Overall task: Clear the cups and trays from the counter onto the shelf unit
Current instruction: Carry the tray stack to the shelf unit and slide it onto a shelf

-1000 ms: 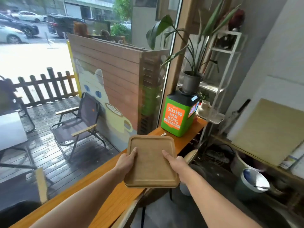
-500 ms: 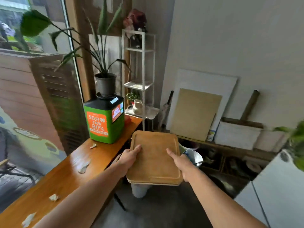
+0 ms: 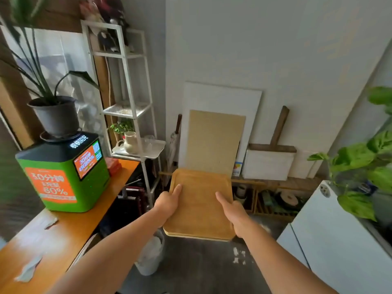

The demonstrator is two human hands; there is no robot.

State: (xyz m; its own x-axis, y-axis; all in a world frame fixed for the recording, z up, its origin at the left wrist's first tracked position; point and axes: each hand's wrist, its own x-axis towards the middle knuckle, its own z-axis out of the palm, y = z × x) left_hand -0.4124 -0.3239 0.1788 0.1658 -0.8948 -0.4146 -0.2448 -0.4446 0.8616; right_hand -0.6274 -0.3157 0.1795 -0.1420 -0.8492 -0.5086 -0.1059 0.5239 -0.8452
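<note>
I hold a stack of wooden trays (image 3: 201,200) level in front of me, off the counter and over the floor. My left hand (image 3: 167,203) grips its left edge with the thumb on top. My right hand (image 3: 234,213) grips the right edge the same way. The white metal shelf unit (image 3: 127,85) stands ahead to the left, at the far end of the orange wooden counter (image 3: 63,234). Its lower shelf carries a white tray (image 3: 157,148) with a cream jug (image 3: 130,142) and clear glasses (image 3: 148,140).
A green kiosk box (image 3: 63,172) with a potted plant (image 3: 54,115) on top sits on the counter, with paper scraps (image 3: 28,270) nearer me. Boards (image 3: 216,143) lean on the wall ahead. A white bin (image 3: 150,259) stands below; a white cabinet (image 3: 339,242) and leafy plant (image 3: 369,162) at right.
I have turned right, away from the window. The trays came off the counter and now hang over the floor, nearer the shelf unit. Both hands keep their grip.
</note>
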